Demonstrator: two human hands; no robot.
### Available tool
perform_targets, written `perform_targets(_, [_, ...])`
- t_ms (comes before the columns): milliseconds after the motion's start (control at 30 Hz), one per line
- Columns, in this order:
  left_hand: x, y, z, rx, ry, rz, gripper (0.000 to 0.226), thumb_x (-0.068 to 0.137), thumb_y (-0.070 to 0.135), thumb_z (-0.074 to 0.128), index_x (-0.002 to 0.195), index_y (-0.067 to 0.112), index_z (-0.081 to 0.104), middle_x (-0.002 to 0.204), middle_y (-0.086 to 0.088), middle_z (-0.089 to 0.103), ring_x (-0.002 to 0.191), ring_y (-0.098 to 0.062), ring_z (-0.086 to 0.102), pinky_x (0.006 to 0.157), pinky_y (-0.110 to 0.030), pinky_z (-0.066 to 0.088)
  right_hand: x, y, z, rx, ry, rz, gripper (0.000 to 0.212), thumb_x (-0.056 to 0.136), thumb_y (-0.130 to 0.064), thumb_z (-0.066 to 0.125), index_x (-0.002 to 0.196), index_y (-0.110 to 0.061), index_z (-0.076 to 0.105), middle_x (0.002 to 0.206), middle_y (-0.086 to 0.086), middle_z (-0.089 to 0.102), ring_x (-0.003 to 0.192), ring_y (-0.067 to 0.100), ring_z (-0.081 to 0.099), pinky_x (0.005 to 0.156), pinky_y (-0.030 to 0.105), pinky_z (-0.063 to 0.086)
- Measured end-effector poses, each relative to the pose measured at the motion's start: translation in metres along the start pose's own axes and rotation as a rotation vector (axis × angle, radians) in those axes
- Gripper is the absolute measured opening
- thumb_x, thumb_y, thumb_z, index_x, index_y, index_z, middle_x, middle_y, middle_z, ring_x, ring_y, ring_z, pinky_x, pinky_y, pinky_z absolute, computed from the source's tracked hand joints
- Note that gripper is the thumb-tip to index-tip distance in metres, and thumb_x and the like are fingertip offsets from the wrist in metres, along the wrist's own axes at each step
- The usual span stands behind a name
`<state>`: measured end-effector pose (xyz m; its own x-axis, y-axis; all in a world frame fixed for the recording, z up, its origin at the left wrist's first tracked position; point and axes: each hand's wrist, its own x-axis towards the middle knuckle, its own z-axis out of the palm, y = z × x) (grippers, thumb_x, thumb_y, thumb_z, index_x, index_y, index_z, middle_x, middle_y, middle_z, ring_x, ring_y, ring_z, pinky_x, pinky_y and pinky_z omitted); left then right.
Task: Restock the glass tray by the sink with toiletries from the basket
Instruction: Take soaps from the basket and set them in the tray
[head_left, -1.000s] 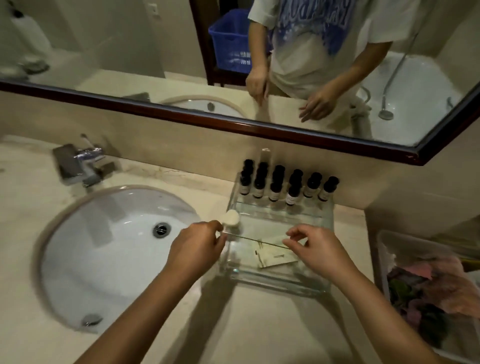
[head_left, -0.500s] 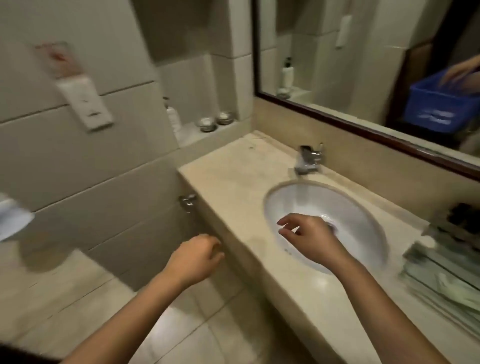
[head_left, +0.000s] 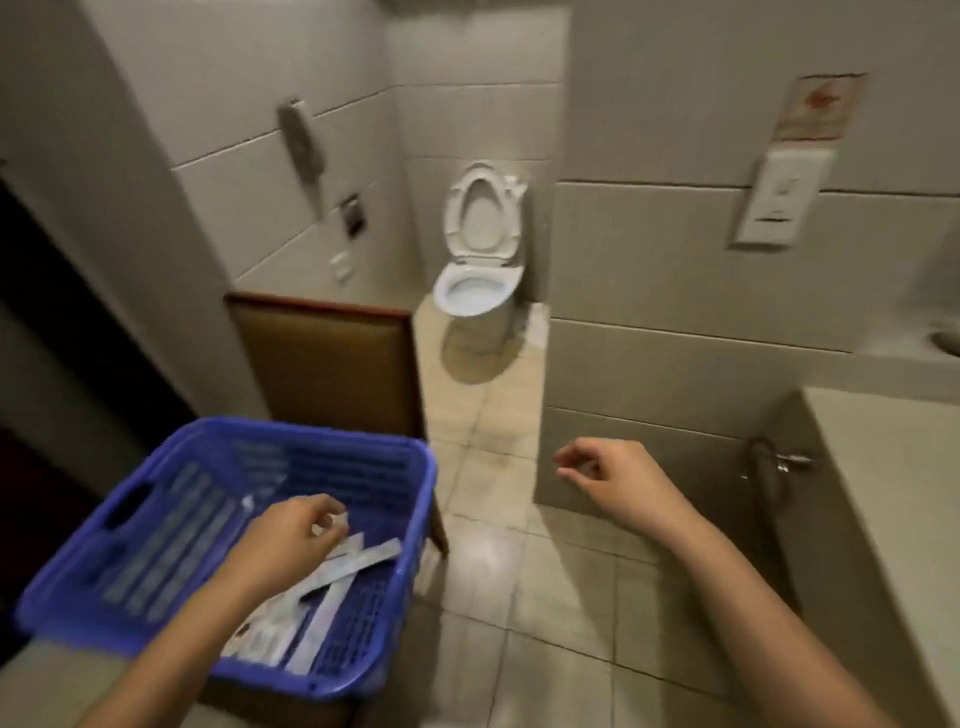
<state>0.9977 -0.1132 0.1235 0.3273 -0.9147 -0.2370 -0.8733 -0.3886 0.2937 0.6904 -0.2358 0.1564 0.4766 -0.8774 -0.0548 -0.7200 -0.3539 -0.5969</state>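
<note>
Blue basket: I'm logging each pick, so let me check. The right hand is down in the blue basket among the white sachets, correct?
Not quite. It is the left hand that is down in the blue basket among the white sachets. The right hand hangs loosely curled and holds nothing, over the floor tiles. The head view shows this.

The blue plastic basket (head_left: 337, 467), with slotted walls and a cut-out handle, sits upright at the lower left, open at the top. In its near right corner lies a loose heap of long white wrapped packets (head_left: 358, 564), crossing one another at angles, with smaller flat sachets (head_left: 265, 636) beside them.
</note>
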Motion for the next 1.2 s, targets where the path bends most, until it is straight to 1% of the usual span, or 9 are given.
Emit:
perform_targets(133, [-0.018,-0.052,0.009,-0.028,-0.008,-0.177,0.031,0.092,0.036,0.054,0.119,0.021,0.06,0.109,0.005,0.066,0.099,-0.013,0.06,0.076,-0.023,0.041,0.044,-0.036,0.039,0.012,-0.104,-0.117,0.023,0.09,-0.021,0.06,0.111,-0.018,0.067,0.107,-0.002,0.069,0.078,0.007,0.053,0.078,0.021,0.043])
perform_targets(233, [-0.023,-0.067,0.015,-0.075,-0.032,-0.286,0.032,0.094,0.034,0.052,0.121,0.019,0.057,0.112,0.003,0.064,0.099,-0.014,0.06,0.084,-0.025,0.044,0.077,-0.051,0.059,0.006,-0.188,-0.19,0.024,0.09,-0.023,0.059,0.113,-0.021,0.065,0.11,-0.005,0.067,0.074,0.006,0.054,0.078,0.021,0.042])
perform_targets(367, [-0.019,-0.085,0.021,-0.158,-0.012,-0.455,0.033,0.094,0.035,0.052,0.123,0.019,0.056,0.112,0.004,0.064,0.098,-0.012,0.059,0.083,-0.024,0.045,0.129,-0.066,0.066,-0.022,-0.291,-0.279,0.025,0.091,-0.023,0.058,0.116,-0.023,0.062,0.109,-0.008,0.063,0.071,0.0,0.052,0.078,0.023,0.044])
perform_targets(600, [0.01,-0.112,0.019,-0.155,-0.05,-0.642,0.036,0.095,0.037,0.05,0.125,0.018,0.053,0.11,0.003,0.062,0.097,-0.013,0.059,0.083,-0.026,0.048,0.222,-0.071,0.076,-0.013,-0.321,-0.365,0.024,0.088,-0.016,0.062,0.112,-0.019,0.064,0.097,-0.006,0.063,0.07,0.01,0.056,0.062,0.011,0.036])
perform_targets(767, [0.027,-0.124,0.039,-0.197,-0.078,-0.723,0.035,0.095,0.034,0.049,0.125,0.018,0.054,0.121,-0.001,0.062,0.107,-0.017,0.058,0.087,-0.027,0.047,0.253,-0.082,0.14,0.022,-0.474,-0.362,0.022,0.088,-0.014,0.062,0.11,-0.015,0.064,0.095,-0.001,0.064,0.067,0.002,0.051,0.059,0.004,0.037])
perform_targets(933, [0.036,-0.154,0.068,-0.251,-0.236,-0.76,0.035,0.096,0.034,0.047,0.127,0.019,0.052,0.126,-0.003,0.058,0.112,-0.019,0.056,0.088,-0.028,0.046,0.249,-0.108,0.215,-0.056,-0.742,-0.398,0.028,0.092,-0.019,0.057,0.12,-0.017,0.058,0.1,-0.005,0.059,0.087,0.011,0.057,0.077,0.019,0.042])
perform_targets(1000, [0.039,-0.168,0.076,-0.273,-0.29,-0.771,0.037,0.097,0.034,0.045,0.13,0.019,0.049,0.127,-0.004,0.057,0.112,-0.021,0.055,0.088,-0.029,0.045,0.251,-0.12,0.236,-0.123,-0.816,-0.433,0.031,0.094,-0.021,0.055,0.125,-0.018,0.054,0.11,-0.002,0.06,0.082,0.006,0.051,0.075,0.019,0.038])
perform_targets(1100, [0.046,-0.187,0.084,-0.33,-0.342,-0.787,0.039,0.097,0.035,0.045,0.132,0.018,0.047,0.125,-0.006,0.057,0.108,-0.022,0.056,0.085,-0.029,0.046,0.257,-0.138,0.252,-0.166,-0.852,-0.421,0.032,0.095,-0.022,0.053,0.127,-0.019,0.052,0.12,0.0,0.059,0.074,0.001,0.047,0.074,0.019,0.035])
perform_targets(1200, [0.056,-0.21,0.088,-0.405,-0.355,-0.791,0.038,0.097,0.037,0.046,0.129,0.018,0.05,0.126,-0.004,0.057,0.107,-0.02,0.058,0.084,-0.028,0.047,0.269,-0.161,0.268,-0.206,-0.846,-0.385,0.032,0.096,-0.022,0.052,0.127,-0.017,0.052,0.123,0.002,0.059,0.089,0.012,0.054,0.077,0.02,0.036])
